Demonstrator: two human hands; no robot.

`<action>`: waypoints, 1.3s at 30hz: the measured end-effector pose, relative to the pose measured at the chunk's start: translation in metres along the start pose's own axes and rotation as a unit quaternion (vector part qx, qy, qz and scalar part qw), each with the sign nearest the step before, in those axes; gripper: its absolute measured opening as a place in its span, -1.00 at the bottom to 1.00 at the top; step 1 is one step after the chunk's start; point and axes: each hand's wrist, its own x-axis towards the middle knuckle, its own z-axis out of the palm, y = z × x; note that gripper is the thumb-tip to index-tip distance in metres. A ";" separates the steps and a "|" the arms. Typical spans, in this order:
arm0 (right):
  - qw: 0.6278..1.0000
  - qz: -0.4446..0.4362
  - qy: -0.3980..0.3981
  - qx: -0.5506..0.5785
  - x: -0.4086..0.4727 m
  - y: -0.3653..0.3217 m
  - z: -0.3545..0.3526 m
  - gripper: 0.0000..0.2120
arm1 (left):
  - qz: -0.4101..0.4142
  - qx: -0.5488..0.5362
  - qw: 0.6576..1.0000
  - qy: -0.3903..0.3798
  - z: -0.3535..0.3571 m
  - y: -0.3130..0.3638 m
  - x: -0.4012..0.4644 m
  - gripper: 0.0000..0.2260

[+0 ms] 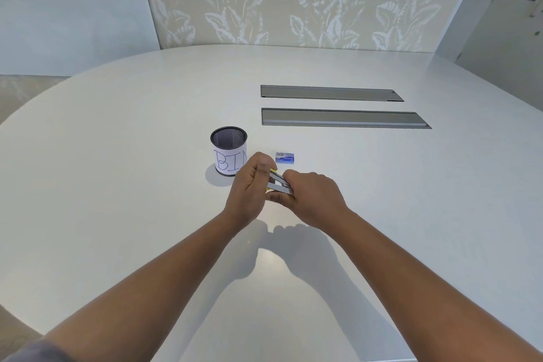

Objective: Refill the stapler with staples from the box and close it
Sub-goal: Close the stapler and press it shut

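both hands (252,185) (311,197) hold stapler (279,184); staple box (285,157) closed, near mesh cup (228,150).

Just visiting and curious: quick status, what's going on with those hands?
Left hand and right hand both grip the stapler, above the table. Staple box beyond, appears shut. Mesh cup alongside, not blocking.

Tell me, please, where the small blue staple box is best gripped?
Pinch the staple box across its two long sides from above, probably with the right hand: it lies flat on the table, free on all sides, right of the bin.
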 end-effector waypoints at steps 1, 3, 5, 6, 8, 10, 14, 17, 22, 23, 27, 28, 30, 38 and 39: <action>1.000 -0.007 0.011 -0.013 0.000 -0.001 0.000 -0.45 | 0.002 0.015 1.000 -0.005 0.000 0.001 0.000 -0.65; 0.999 -0.026 0.028 -0.019 -0.001 -0.003 0.002 -0.53 | 0.007 0.060 0.998 -0.003 0.001 0.004 0.001 -0.59; 0.998 -0.040 0.042 -0.004 -0.005 -0.004 0.003 -0.59 | 0.012 0.117 0.993 0.009 0.001 0.005 0.002 -0.56; 0.998 -0.043 0.046 0.001 -0.007 -0.005 0.003 -0.61 | 0.012 0.139 0.990 0.015 0.001 0.005 0.003 -0.55; 0.998 -0.046 0.046 0.006 -0.010 -0.008 0.004 -0.64 | 0.005 0.159 0.987 0.026 0.001 0.006 0.005 -0.54; 0.998 -0.049 0.041 0.009 -0.011 -0.010 0.006 -0.65 | 0.000 0.167 0.985 0.033 0.001 0.007 0.005 -0.54; 0.998 -0.052 0.041 0.005 -0.012 -0.009 0.008 -0.64 | -0.008 0.209 0.978 0.025 0.002 0.010 0.006 -0.55; 0.998 -0.048 0.041 0.004 -0.012 -0.007 0.008 -0.64 | -0.031 0.252 0.967 0.012 0.001 0.012 0.008 -0.54; 0.997 -0.056 0.043 0.021 -0.011 -0.007 0.007 -0.65 | -0.032 0.271 0.962 -0.009 0.001 0.018 0.014 -0.55; 0.997 -0.056 0.043 0.025 -0.011 -0.006 0.007 -0.65 | -0.029 0.271 0.962 -0.010 0.000 0.019 0.014 -0.56; 0.997 -0.055 0.040 0.045 -0.010 -0.008 0.007 -0.66 | -0.020 0.272 0.962 -0.011 0.001 0.021 0.014 -0.57; 0.996 -0.056 0.041 0.049 -0.011 -0.008 0.007 -0.66 | -0.019 0.271 0.962 -0.009 0.001 0.021 0.015 -0.57; 0.996 -0.059 0.042 0.056 -0.011 -0.009 0.006 -0.66 | -0.019 0.269 0.963 -0.004 0.000 0.021 0.015 -0.57; 0.993 -0.024 0.039 0.110 -0.010 -0.003 0.000 -0.65 | -0.088 0.079 0.989 -0.086 -0.013 0.027 0.016 -0.55; 0.992 -0.023 0.037 0.115 -0.010 0.000 -0.002 -0.63 | -0.105 0.032 0.986 -0.128 -0.019 0.028 0.017 -0.60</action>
